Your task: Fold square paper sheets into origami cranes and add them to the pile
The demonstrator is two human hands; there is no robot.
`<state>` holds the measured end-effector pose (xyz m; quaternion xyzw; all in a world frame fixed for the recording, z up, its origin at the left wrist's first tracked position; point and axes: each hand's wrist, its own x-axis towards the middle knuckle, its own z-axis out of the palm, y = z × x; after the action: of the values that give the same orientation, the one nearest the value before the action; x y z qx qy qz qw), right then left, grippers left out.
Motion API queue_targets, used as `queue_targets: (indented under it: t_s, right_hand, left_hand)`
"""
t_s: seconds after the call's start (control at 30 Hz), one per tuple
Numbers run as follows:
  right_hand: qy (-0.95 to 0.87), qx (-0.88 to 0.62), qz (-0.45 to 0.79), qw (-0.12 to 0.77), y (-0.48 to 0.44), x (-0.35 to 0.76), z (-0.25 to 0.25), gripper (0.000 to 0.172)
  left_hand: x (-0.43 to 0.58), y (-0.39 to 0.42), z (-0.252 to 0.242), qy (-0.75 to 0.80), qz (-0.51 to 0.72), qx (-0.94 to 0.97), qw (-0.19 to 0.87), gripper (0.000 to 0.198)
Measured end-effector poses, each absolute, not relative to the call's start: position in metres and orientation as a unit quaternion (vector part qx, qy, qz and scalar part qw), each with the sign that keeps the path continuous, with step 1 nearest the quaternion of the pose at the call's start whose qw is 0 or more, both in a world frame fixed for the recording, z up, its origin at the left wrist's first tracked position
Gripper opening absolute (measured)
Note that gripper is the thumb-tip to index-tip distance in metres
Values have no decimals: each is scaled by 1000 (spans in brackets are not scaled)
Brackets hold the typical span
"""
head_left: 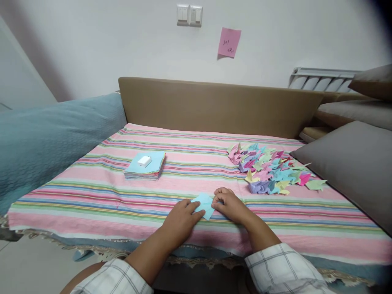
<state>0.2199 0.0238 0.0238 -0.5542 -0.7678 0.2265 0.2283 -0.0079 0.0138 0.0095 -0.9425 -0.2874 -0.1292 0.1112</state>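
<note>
A small sheet of light blue origami paper [206, 200] lies partly folded, with a crease across it, on the striped cloth in front of me. My left hand [183, 218] rests at its left side, thumb and index finger stretched out and pressing on the paper. At the right corner, my right hand [228, 204] is closed in a pinch, thumb and fingertips on the paper's edge. The fingertips partly hide that corner. To the right and farther back lies a heap of folded paper cranes [269, 167] in many colours.
A stack of coloured paper squares [131, 176] sits at left, topped by a small white box [144, 161]. Striped cloth [92, 196] covers the seat. Grey cushions [352, 163] border the right, a brown backrest [214, 108] the back, and a blue covered armrest [61, 130] the left.
</note>
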Motion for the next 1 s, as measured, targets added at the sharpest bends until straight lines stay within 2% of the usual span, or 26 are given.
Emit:
queue_targets:
  t_s: [0.47, 0.7, 1.0]
  right_hand:
    - [-762, -587, 174, 212, 23, 211, 27, 4]
    - [-748, -606, 148, 227, 19, 204, 23, 28]
    - [-735, -607, 181, 242, 27, 216, 22, 14]
  left_hand:
    - [0, 4, 14, -347, -95, -926, 114, 30]
    - [0, 5, 9, -350, -96, -924, 122, 32]
    - [-1, 6, 8, -348, -107, -926, 102, 30]
